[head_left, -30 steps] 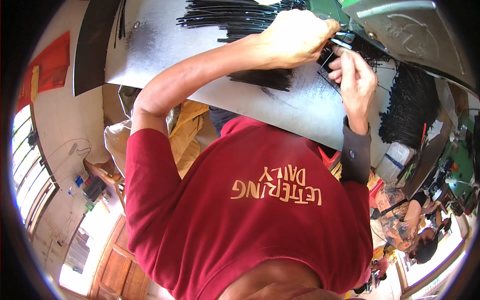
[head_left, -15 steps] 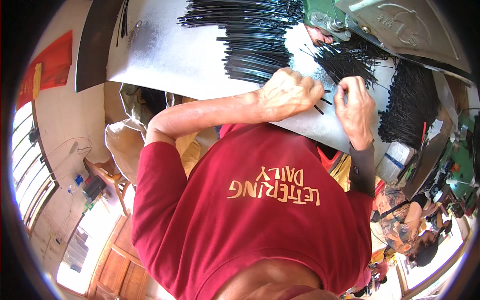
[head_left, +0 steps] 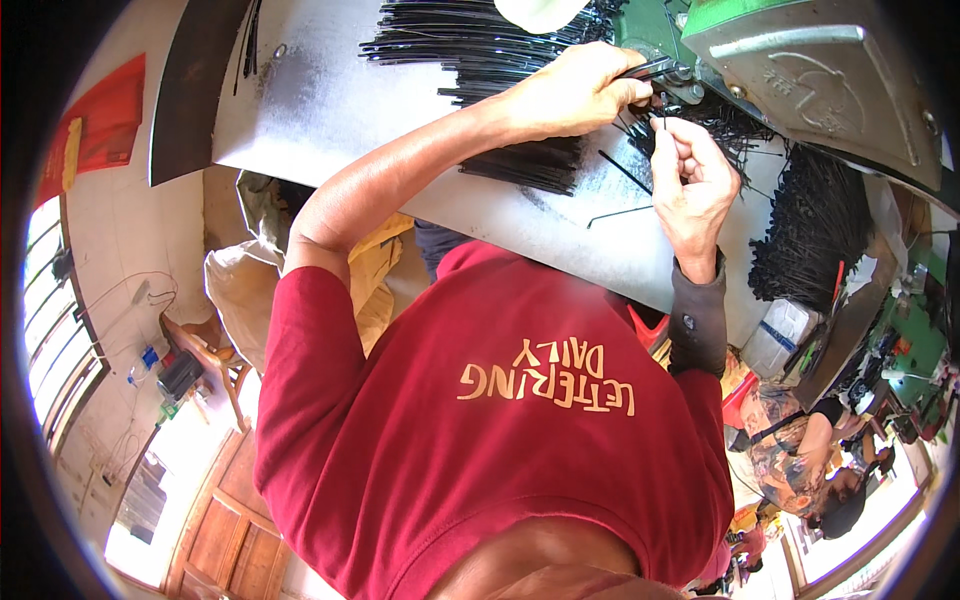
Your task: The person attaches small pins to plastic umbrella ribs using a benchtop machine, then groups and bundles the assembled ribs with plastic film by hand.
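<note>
Both hands are up by the green metal machine (head_left: pixel 648 25) now, not down near the table edge. Left hand (head_left: pixel 570 95) is curled tight round thin black rods (head_left: pixel 648 68), long axis roughly sideways, ends pointing right. Right hand (head_left: pixel 697 185)'s half-curled, can't tell if it's gripping anything.

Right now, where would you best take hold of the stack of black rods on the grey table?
Probably at mid-length of the stack of black rods, from above, fingers spanning across it: the thin rods lie side by side, running left to right. The left forearm crosses the nearer part.
</note>
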The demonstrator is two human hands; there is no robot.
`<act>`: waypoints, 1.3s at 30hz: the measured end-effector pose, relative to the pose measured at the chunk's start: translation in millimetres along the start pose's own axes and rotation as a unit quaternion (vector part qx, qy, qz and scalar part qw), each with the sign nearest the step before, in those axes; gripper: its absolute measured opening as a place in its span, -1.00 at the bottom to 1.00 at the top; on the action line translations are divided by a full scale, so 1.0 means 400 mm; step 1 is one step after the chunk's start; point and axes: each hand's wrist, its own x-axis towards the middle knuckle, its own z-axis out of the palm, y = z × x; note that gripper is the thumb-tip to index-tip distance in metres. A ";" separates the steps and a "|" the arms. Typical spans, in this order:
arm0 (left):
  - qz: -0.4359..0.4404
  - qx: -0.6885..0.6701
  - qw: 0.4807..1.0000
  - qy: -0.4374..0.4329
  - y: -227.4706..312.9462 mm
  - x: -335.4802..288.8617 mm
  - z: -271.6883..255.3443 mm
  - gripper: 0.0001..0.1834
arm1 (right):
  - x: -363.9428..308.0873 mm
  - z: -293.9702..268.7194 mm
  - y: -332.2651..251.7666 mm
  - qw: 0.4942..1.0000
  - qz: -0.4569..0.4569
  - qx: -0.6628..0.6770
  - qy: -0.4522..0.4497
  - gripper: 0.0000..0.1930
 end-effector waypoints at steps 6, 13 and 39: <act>-0.044 -0.036 0.998 -0.009 0.020 -0.005 -0.009 -0.71 | 0.018 0.015 0.002 1.000 0.006 -0.007 0.008 -0.88; 0.085 0.094 0.989 0.081 0.002 0.001 0.004 -0.82 | 0.032 0.021 0.014 0.998 0.036 0.046 0.014 -0.87; 0.195 0.345 0.917 0.045 0.053 0.013 -0.021 -0.83 | 0.064 -0.016 0.065 0.885 0.225 0.408 -0.020 -0.84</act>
